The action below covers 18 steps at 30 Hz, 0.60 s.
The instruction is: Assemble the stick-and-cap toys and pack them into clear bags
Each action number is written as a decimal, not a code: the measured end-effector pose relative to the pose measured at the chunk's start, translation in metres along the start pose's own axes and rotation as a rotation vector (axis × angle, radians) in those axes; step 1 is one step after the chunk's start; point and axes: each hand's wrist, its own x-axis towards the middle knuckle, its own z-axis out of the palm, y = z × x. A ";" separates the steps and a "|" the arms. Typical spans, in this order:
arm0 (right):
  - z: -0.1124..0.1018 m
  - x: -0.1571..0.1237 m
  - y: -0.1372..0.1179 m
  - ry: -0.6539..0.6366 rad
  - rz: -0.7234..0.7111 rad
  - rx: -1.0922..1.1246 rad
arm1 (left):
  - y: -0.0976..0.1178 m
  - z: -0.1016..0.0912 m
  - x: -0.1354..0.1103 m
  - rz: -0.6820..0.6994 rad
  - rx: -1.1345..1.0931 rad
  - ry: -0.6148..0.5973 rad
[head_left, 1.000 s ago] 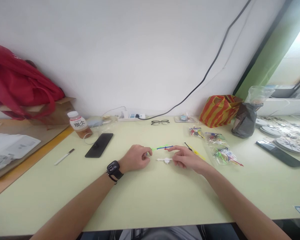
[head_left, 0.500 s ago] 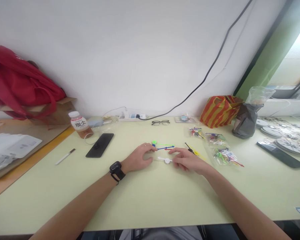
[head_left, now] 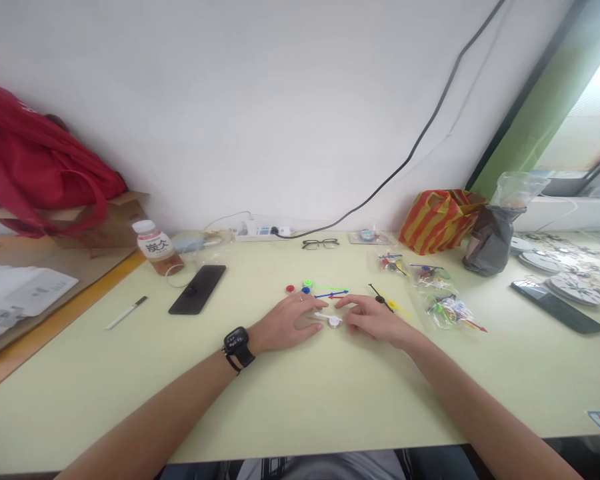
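A white arrow with a round white hub (head_left: 333, 322) lies on the table between my hands. My left hand (head_left: 287, 323) rests by the arrow's tip, thumb and index finger apart and nothing held between them. To the right, my right hand (head_left: 373, 318) has its index finger stretched out and its other fingers bent beside the white hub. Beyond the hands are a red disc (head_left: 291, 289), a green disc (head_left: 307, 284) and a blue disc (head_left: 307, 291). A blue arrow (head_left: 331, 294), a green arrow (head_left: 329, 288) and a red arrow (head_left: 336, 297) lie beside them.
Right of my hand are black (head_left: 380, 297) and yellow arrows, then bags of coloured parts (head_left: 450, 310). A phone (head_left: 199, 290), pen (head_left: 127, 313) and bottle (head_left: 157, 248) stand or lie left. Glasses (head_left: 321, 244) lie behind; another phone (head_left: 555, 307) lies right.
My left hand has shifted right and toward me, nearer the white arrow's tip. The red disc is now uncovered and the blue disc shows more fully. My right hand has barely moved.
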 end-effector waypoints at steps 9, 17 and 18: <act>0.010 0.001 -0.002 -0.047 -0.211 0.002 | 0.011 -0.001 0.002 0.095 -0.003 -0.052; 0.020 0.012 0.010 0.016 -0.442 -0.133 | 0.009 -0.001 0.004 0.142 0.054 -0.042; 0.020 0.013 0.011 0.039 -0.447 -0.152 | 0.008 -0.001 0.004 0.152 0.062 -0.036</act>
